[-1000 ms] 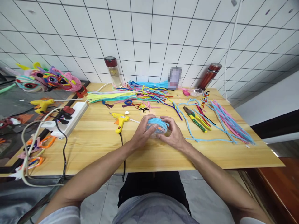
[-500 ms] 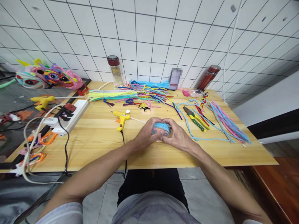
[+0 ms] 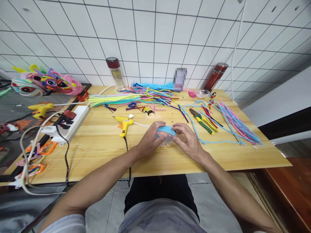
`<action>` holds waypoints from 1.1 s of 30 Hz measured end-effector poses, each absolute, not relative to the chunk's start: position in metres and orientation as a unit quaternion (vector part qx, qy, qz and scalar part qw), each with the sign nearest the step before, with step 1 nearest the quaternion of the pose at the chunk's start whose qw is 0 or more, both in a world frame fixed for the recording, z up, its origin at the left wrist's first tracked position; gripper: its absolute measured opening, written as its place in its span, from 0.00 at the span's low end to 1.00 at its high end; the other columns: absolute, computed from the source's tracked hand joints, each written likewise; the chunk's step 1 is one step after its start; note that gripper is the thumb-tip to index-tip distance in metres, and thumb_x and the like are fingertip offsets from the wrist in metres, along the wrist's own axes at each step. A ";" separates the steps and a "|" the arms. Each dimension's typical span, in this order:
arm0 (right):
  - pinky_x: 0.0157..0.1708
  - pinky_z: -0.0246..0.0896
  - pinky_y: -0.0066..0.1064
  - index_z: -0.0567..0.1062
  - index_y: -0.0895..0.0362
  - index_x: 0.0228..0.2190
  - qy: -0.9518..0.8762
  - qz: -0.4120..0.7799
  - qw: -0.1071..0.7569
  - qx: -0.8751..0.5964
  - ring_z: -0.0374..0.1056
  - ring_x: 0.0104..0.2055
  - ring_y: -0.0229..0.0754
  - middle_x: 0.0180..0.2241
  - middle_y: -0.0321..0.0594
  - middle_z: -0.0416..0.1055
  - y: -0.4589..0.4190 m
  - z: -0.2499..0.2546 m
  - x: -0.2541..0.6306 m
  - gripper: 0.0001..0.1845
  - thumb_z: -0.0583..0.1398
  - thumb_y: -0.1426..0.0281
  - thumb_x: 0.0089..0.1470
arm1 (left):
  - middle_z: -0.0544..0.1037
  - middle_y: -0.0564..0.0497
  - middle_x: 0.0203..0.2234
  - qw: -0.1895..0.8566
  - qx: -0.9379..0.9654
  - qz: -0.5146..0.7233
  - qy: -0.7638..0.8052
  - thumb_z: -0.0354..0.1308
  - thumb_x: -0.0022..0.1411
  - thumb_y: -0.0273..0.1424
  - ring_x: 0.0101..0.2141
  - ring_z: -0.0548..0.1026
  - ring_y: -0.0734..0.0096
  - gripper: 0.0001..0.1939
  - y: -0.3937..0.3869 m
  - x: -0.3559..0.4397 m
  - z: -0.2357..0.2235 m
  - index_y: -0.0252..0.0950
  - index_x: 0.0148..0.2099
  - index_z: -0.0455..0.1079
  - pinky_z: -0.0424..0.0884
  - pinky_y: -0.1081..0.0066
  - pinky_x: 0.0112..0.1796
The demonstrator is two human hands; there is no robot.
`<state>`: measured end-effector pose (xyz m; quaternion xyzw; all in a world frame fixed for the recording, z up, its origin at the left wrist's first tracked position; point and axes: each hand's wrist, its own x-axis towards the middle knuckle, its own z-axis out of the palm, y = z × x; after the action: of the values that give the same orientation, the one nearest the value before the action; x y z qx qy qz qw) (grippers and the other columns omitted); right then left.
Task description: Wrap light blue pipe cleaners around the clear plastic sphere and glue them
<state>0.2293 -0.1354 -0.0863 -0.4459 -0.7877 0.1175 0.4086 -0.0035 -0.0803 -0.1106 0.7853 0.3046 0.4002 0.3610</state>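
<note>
Holding the blue-wrapped clear ball (image 3: 165,132) between both hands, left hand (image 3: 153,137) gripping it, right hand (image 3: 186,139) with fingers curled at its right side, above the near middle of the worktop (image 3: 155,161).

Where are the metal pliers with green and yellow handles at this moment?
In the head view, the pliers lie on the pale wooden table, right of centre, just beyond the right hand, beside a light-blue fuzzy strand.
</note>
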 end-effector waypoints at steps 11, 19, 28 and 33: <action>0.43 0.78 0.42 0.78 0.49 0.43 -0.756 0.152 0.421 -0.478 0.78 0.39 0.47 0.38 0.41 0.80 -0.122 -0.083 0.225 0.07 0.59 0.68 0.70 | 0.75 0.37 0.63 0.344 0.798 0.400 0.292 0.60 0.76 0.47 0.66 0.74 0.51 0.22 -0.079 -0.008 -0.114 0.39 0.63 0.68 0.72 0.47 0.66; 0.40 0.75 0.39 0.76 0.50 0.40 -0.778 0.132 0.412 -0.456 0.76 0.38 0.46 0.36 0.40 0.77 -0.117 -0.082 0.226 0.07 0.57 0.68 0.72 | 0.75 0.38 0.62 0.323 0.810 0.413 0.262 0.60 0.77 0.41 0.64 0.75 0.54 0.19 -0.079 -0.009 -0.114 0.41 0.64 0.67 0.74 0.50 0.63; 0.50 0.78 0.47 0.75 0.49 0.50 -0.804 0.121 0.378 -0.442 0.78 0.52 0.53 0.50 0.48 0.79 -0.122 -0.090 0.230 0.13 0.59 0.55 0.74 | 0.74 0.37 0.64 0.327 0.818 0.382 0.281 0.58 0.78 0.42 0.66 0.73 0.53 0.18 -0.082 -0.012 -0.106 0.42 0.64 0.66 0.73 0.47 0.64; 0.56 0.78 0.60 0.67 0.49 0.60 -0.803 0.150 0.381 -0.432 0.73 0.67 0.65 0.66 0.58 0.70 -0.125 -0.110 0.228 0.40 0.71 0.42 0.57 | 0.73 0.38 0.65 0.339 0.810 0.378 0.292 0.58 0.78 0.43 0.66 0.73 0.52 0.20 -0.082 -0.013 -0.107 0.42 0.65 0.65 0.73 0.47 0.64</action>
<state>0.2283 -0.1248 -0.1102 -0.4324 -0.8032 0.1500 0.3814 -0.0132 -0.0819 -0.1066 0.8104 0.2921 0.3784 0.3386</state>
